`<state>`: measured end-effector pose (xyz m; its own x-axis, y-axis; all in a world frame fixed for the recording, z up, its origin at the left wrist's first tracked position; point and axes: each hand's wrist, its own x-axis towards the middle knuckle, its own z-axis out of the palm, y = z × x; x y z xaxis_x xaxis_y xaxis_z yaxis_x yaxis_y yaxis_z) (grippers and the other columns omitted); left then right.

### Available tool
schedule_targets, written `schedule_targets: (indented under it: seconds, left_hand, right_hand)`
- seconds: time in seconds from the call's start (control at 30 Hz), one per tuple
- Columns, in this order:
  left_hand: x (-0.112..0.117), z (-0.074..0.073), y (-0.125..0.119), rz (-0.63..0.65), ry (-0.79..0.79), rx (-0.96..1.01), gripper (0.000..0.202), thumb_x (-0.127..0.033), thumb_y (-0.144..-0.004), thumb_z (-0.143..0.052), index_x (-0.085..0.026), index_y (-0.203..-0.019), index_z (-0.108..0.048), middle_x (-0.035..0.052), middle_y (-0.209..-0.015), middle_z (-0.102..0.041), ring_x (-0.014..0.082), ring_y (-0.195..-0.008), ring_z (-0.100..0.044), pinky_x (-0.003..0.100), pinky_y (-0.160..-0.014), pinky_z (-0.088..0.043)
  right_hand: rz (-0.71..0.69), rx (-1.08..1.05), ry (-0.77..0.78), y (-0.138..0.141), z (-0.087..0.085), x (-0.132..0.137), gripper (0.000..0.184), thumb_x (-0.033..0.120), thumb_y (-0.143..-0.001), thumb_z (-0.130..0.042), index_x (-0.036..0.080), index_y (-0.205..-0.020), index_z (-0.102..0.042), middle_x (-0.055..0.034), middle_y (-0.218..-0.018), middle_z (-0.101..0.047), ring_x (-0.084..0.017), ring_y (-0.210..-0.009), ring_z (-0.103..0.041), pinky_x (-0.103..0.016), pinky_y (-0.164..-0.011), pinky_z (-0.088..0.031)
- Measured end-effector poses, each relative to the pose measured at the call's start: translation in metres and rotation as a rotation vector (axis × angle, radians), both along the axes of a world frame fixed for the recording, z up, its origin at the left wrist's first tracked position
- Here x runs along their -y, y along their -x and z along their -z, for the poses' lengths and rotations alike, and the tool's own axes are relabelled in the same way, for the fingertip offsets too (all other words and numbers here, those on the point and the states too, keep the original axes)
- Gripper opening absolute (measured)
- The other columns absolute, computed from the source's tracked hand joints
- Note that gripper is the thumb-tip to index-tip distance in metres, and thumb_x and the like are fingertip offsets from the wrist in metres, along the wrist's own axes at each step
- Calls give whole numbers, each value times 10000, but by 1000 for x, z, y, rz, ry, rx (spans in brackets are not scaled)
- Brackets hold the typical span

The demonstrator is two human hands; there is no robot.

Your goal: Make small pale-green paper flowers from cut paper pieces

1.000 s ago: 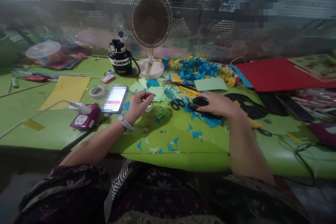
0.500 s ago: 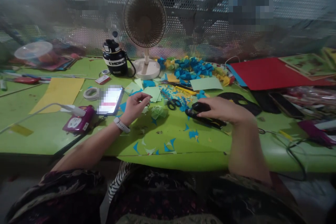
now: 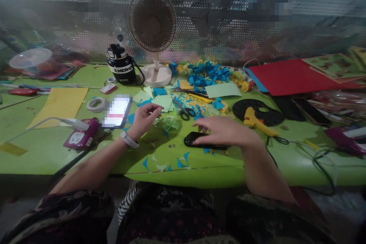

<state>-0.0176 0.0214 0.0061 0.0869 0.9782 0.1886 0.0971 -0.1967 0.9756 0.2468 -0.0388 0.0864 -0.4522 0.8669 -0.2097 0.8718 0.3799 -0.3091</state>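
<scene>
My left hand (image 3: pixel 146 117), with a white band on the wrist, hovers over paper scraps. Its thumb and index finger are pinched together; anything between them is too small to make out. Just right of it sits a pale green folded paper piece (image 3: pixel 170 123). A black stapler (image 3: pixel 191 140) lies flat on the green table. Above it is my right hand (image 3: pixel 223 131), thumb against the stapler's top and the other fingers spread apart beyond it. The hand covers part of the stapler. Scissors (image 3: pixel 187 113) with black handles lie between my hands.
A yellow glue gun (image 3: pixel 256 121) rests on a black palette (image 3: pixel 237 109) at right, its cord trailing. A phone (image 3: pixel 117 112), a tape roll (image 3: pixel 95 104) and a purple power socket (image 3: pixel 82 137) lie left. Behind stand a bottle (image 3: pixel 121 68), a fan (image 3: pixel 157 74) and blue-yellow paper flowers (image 3: pixel 210 73).
My right hand and the stapler have moved left and nearer to me; the stapler now lies flat, and the fingers have spread. The glue gun has come into sight. My left hand keeps its pinch.
</scene>
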Motion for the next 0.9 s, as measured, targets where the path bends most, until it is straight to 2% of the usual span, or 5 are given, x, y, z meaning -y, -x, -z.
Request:
schedule_targets:
  seconds: [0.1,0.2,0.4,0.53,0.9]
  left_hand:
    - [-1,2,1,6,-4,-10,250,-386,-732,-740,-148,-810,-727,47,-740,-718,126,-634,-644,238,-622,-521]
    - [-2,4,2,5,-13,-24,273,-398,-744,-733,-139,-830,-728,52,-751,-721,126,-642,-647,234,-627,-522]
    - [0,2,1,6,-11,-17,290,-407,-731,-737,-132,-825,-723,52,-754,-719,127,-641,-643,240,-635,-527]
    - [0,0,0,6,-9,-17,283,-404,-728,-733,-135,-815,-723,53,-746,-718,125,-630,-639,243,-627,-526]
    - [1,0,0,15,-30,-38,277,-407,-735,-726,-140,-810,-721,58,-744,-721,139,-642,-652,253,-612,-530]
  right_hand:
    - [299,-80,-180,-30,-5,-18,273,449,-880,-608,236,-1018,-709,-49,-919,-758,-210,-783,-661,-285,-622,-392]
    - [463,112,-307,-49,-1,-33,174,328,-884,-590,217,-909,-722,-67,-876,-750,-225,-789,-646,-294,-604,-350]
    - [354,126,-146,-40,14,-47,117,247,-887,-600,216,-872,-712,-49,-942,-755,-207,-811,-648,-274,-604,-358]
    - [302,50,-169,-32,27,-57,146,247,-918,-582,217,-971,-714,-56,-1039,-744,-212,-907,-658,-270,-652,-388]
    - [187,36,-199,-25,58,-73,136,301,-865,-663,207,-952,-709,-65,-1009,-723,-223,-919,-643,-268,-662,-387]
